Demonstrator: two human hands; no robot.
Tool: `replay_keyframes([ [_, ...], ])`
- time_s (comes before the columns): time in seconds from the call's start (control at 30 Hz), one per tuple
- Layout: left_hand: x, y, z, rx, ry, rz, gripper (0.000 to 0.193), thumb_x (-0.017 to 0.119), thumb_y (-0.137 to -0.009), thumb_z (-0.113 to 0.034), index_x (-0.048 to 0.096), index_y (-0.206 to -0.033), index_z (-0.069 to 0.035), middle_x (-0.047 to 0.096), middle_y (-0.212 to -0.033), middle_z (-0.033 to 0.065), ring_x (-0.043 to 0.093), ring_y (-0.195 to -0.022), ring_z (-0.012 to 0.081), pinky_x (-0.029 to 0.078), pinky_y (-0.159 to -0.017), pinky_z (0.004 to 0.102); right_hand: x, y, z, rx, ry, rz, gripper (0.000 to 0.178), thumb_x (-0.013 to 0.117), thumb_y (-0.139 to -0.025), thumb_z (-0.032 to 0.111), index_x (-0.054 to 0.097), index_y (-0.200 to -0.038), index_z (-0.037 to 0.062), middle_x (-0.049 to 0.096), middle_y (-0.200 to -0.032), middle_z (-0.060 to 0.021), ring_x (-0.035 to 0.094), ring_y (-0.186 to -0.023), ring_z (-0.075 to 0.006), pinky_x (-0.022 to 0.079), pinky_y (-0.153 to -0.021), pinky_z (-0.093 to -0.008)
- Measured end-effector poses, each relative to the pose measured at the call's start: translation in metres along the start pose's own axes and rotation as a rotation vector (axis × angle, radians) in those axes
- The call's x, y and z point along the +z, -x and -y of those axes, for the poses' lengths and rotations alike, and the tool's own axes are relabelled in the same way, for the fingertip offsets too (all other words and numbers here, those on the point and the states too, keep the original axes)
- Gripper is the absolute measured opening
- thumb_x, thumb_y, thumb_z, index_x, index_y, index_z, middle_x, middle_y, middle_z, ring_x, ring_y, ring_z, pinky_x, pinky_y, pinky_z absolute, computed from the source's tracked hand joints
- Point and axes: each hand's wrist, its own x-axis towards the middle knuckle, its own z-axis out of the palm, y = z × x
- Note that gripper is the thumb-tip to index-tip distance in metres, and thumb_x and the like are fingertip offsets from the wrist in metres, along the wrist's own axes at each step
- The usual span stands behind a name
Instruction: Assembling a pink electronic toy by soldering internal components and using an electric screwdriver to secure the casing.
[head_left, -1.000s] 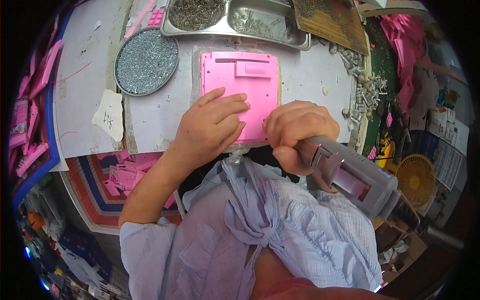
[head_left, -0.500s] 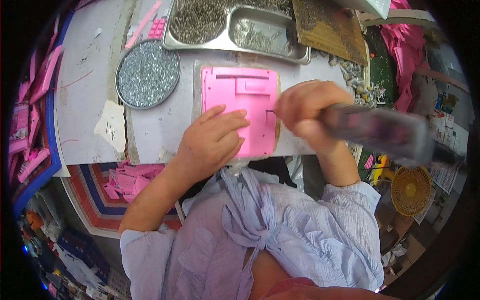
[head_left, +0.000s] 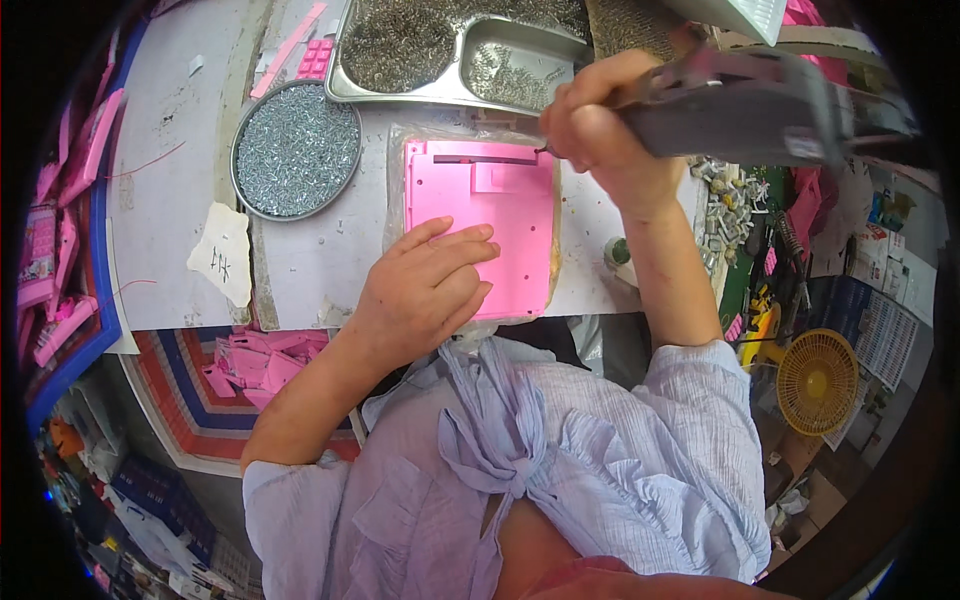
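A pink plastic housing [head_left: 515, 245] lies on a clear plastic sheet in front of me, with small dark holes and a long slot near its far edge. My left hand [head_left: 425, 285] rests flat on its left side, fingers stretched out. My right hand [head_left: 615, 125] is wrapped round a dark electric screwdriver [head_left: 740, 110], held sideways with its body pointing right. The screwdriver's bit reaches the housing's far right corner. Whether a screw sits under the tip is too small to tell.
A round dish [head_left: 358, 160] of silvery screws stands left of the housing. Behind it is a metal tray [head_left: 400, 98] holding small metal parts. Loose little parts [head_left: 725, 205] lie at the right. A striped box [head_left: 190, 400] with pink pieces [head_left: 262, 368] is below the table's left front edge.
My right hand has carried the screwdriver away from me, from the housing's right middle to its far right corner. My left hand has stayed in place.
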Motion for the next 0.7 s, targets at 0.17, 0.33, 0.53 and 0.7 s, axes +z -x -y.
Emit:
replay_keyframes([
  [0.17,0.000,0.001,-0.006,-0.081,0.139,-0.111,0.015,0.074,-0.082,-0.006,0.062,-0.091,-0.006,0.072,-0.117,0.0108,0.068,-0.114,0.0245,0.043,-0.109,0.0500,0.048,0.005,0.070,-0.137,-0.171,0.070,0.022,0.069,-0.097,0.028,0.057,-0.101,0.0100,0.051,-0.060,0.0037,0.047,-0.049,-0.0114,0.040,-0.049,-0.0296],
  [0.33,-0.007,0.001,-0.012,-0.115,0.119,-0.228,0.021,0.076,-0.081,-0.003,0.065,-0.098,-0.009,0.075,-0.109,0.0077,0.072,-0.101,0.0224,0.034,-0.115,0.0550,0.076,0.014,0.066,-0.138,-0.228,0.218,0.031,0.073,-0.096,0.039,0.058,-0.100,0.0118,0.054,-0.061,0.0034,0.050,-0.047,-0.0105,0.042,-0.047,-0.0290],
  [0.53,-0.017,0.009,-0.006,-0.141,0.061,-0.274,0.023,0.078,-0.079,-0.003,0.066,-0.098,-0.009,0.076,-0.102,0.0046,0.073,-0.093,0.0201,0.032,-0.116,0.0553,0.092,0.003,0.056,-0.125,-0.191,0.179,0.033,0.073,-0.095,0.041,0.056,-0.097,0.0125,0.053,-0.060,0.0048,0.050,-0.047,-0.0099,0.044,-0.048,-0.0280],
  [0.7,-0.021,0.014,0.005,-0.097,0.050,-0.370,0.026,0.080,-0.077,-0.003,0.064,-0.098,-0.009,0.075,-0.096,0.0042,0.073,-0.088,0.0194,0.033,-0.115,0.0553,0.095,-0.007,0.053,-0.103,-0.156,0.215,0.032,0.072,-0.095,0.040,0.055,-0.098,0.0140,0.053,-0.060,0.0056,0.050,-0.047,-0.0097,0.046,-0.051,-0.0295],
])
